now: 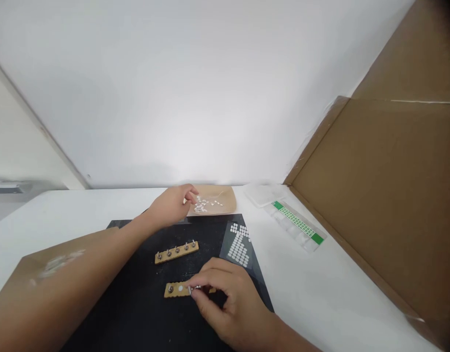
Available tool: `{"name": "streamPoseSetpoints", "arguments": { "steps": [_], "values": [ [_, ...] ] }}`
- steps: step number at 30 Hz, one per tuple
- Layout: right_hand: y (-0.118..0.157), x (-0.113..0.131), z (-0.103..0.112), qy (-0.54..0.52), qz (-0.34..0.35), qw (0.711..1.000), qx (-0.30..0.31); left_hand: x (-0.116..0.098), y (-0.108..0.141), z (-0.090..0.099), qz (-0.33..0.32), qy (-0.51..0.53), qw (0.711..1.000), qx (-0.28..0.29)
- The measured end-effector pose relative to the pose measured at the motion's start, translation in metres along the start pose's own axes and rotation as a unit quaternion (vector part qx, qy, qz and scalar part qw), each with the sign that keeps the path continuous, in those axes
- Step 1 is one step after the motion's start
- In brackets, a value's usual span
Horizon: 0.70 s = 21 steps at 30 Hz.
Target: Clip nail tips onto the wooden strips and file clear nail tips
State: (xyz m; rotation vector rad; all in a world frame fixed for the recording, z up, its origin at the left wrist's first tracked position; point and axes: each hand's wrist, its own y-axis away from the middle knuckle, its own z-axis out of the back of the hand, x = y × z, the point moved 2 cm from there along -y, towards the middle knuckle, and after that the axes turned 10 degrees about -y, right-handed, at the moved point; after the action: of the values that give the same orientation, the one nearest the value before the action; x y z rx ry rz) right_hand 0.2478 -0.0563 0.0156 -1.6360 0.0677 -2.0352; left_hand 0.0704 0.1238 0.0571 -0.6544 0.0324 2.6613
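Observation:
My right hand (234,298) pinches a small shiny metal piece (194,289) between thumb and fingertips, just over a scalloped tan strip (173,290). That strip carries one upright metal piece (170,289) at its left end and a white round dot (180,288) beside it; my fingers cover part of its right side. At the back, my left hand (173,204) reaches over the left rim of a tan tray (229,200). Its fingers are bent together near small white pieces (201,206); what they hold is too small to tell.
A second tan strip (176,253) with several metal pieces lies on the black mat (144,288). A sheet of white dots (239,247) lies right of it. Further right are a clear box with a green label (298,222) and a cardboard wall (386,195). Under my left forearm lies a brown tray (30,261).

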Motion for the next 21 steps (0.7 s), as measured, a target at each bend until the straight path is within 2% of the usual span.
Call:
{"name": "streamPoseSetpoints", "arguments": {
  "steps": [3,6,8,10,14,18,21],
  "values": [
    [-0.002,-0.003,0.002,0.004,-0.028,0.998,-0.055,0.0,0.042,0.005,-0.014,0.0,0.998,-0.068],
    [-0.003,-0.007,0.005,-0.005,-0.051,0.995,-0.081,0.005,0.087,0.0,0.0,0.008,0.993,-0.115],
    [-0.003,-0.009,0.006,-0.01,-0.054,0.995,-0.08,0.009,0.112,-0.007,-0.011,0.013,0.993,-0.117],
    [-0.004,-0.01,0.005,0.002,-0.036,0.997,-0.073,0.014,0.131,-0.016,-0.048,0.035,0.991,-0.116],
    [-0.005,-0.014,0.001,0.026,-0.008,0.998,-0.052,0.02,0.15,-0.027,-0.12,0.054,0.989,-0.067],
    [-0.008,-0.02,-0.003,0.048,-0.024,0.997,-0.048,0.018,0.156,-0.024,-0.215,0.027,0.975,-0.045],
    [-0.011,-0.024,-0.005,0.062,-0.037,0.997,-0.036,0.018,0.158,-0.025,-0.248,-0.017,0.968,-0.03]
  ]
}}
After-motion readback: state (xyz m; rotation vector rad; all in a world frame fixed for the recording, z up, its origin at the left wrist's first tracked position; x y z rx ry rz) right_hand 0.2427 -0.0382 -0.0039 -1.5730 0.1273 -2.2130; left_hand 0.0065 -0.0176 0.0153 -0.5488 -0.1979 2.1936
